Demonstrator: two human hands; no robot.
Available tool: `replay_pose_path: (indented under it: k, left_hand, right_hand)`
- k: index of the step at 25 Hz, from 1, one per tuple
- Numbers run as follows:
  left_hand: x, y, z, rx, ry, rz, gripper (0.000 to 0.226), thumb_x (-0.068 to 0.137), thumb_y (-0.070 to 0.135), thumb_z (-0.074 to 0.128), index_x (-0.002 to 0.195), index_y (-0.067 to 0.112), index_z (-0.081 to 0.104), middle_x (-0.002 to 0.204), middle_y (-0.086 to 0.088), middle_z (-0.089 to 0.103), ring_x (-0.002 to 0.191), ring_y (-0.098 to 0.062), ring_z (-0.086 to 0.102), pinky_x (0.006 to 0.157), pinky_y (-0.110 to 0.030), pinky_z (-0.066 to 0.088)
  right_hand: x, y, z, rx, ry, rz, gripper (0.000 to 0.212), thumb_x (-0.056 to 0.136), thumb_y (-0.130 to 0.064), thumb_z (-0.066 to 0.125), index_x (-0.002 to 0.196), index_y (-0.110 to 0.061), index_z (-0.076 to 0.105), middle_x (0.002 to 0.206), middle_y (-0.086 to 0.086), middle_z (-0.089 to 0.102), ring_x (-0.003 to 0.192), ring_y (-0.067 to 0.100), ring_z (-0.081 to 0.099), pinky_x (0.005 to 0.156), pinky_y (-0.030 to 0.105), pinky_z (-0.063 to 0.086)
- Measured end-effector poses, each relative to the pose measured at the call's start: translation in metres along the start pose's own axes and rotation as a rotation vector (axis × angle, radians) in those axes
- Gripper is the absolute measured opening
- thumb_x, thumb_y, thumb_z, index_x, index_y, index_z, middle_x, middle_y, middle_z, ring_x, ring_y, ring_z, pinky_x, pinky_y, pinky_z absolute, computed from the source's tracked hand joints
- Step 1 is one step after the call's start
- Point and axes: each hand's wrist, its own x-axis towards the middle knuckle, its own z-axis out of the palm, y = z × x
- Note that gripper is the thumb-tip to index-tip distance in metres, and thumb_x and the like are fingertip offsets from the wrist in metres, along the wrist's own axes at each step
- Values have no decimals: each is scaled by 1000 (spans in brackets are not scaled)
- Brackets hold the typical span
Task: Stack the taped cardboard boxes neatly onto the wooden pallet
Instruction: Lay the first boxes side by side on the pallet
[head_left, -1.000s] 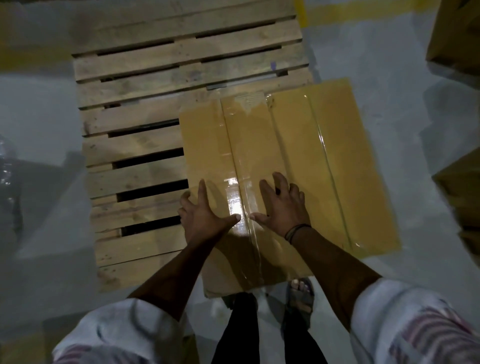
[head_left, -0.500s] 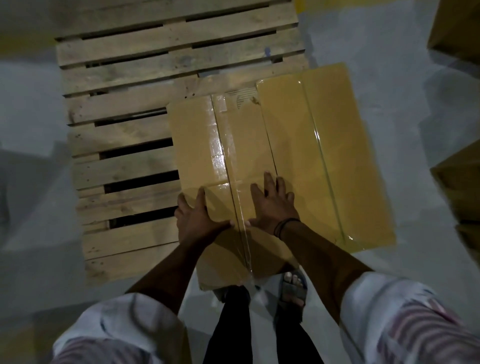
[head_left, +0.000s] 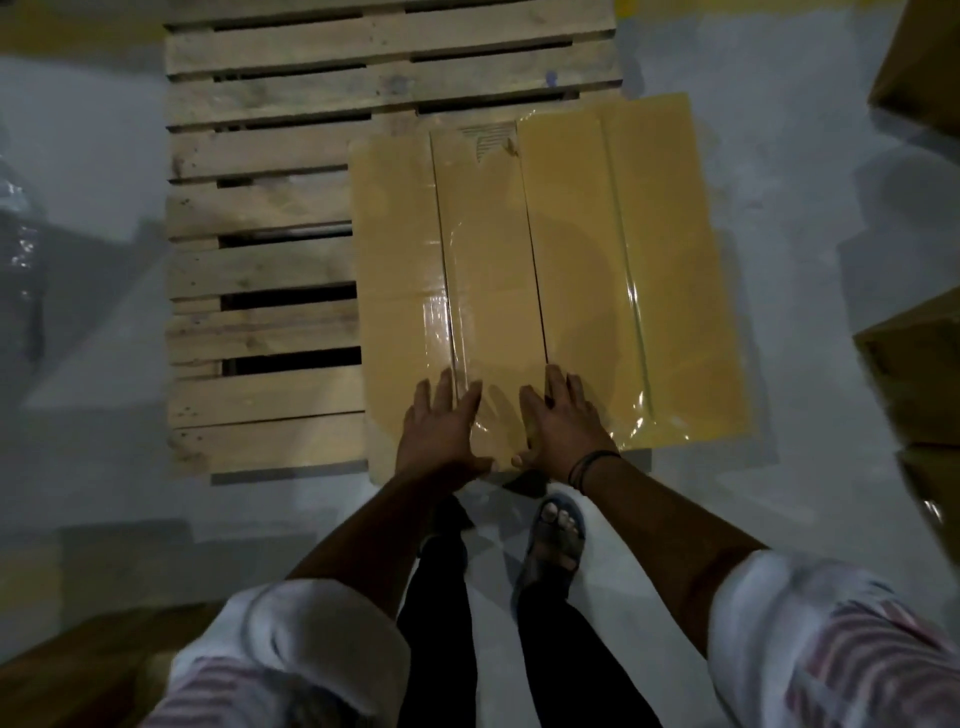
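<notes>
Now the taped cardboard box (head_left: 571, 249) sits squarer than a second ago — its long seams run nearly in line with the wooden pallet (head_left: 270, 208), where before it lay skewed. Both palms have slid back to its near edge: left hand (head_left: 441, 431) and right hand (head_left: 561, 421) lie flat, fingers spread, pressing the glossy tape, gripping nothing. Reads as the last nudge of placement. The box's right side looks past the pallet's right edge, though its height may fake that. Grey concrete floor (head_left: 810, 218), dim light — more cardboard boxes (head_left: 919, 374) wait at my right.
</notes>
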Motion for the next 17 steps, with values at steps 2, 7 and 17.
replay_pose_path:
  k: [2, 7, 17]
  left_hand:
    - [-18, 2, 18, 43, 3, 8, 113, 81, 51, 81, 162, 35, 4, 171, -5, -12, 156, -39, -9, 126, -54, 12]
    - [-45, -17, 56, 176, 97, 67, 99, 89, 21, 75, 162, 33, 10, 172, -7, -3, 156, -38, 1, 125, -54, 18]
    - [-39, -30, 86, 229, 357, 122, 52, 97, 20, 64, 146, 29, 49, 159, -9, 38, 138, -37, 43, 97, -49, 54]
  right_hand:
    - [-24, 11, 15, -8, 9, -13, 96, 81, -45, 78, 154, -23, 19, 165, 13, -12, 151, 45, -6, 120, 58, 22]
    - [-49, 29, 45, -1, 96, -61, 76, 92, -32, 70, 153, -19, 27, 167, 13, 0, 153, 39, -1, 123, 48, 21]
    - [-32, 40, 86, -158, 419, -135, 54, 85, -2, 62, 138, -8, 50, 155, 17, 34, 140, 42, 31, 108, 49, 43]
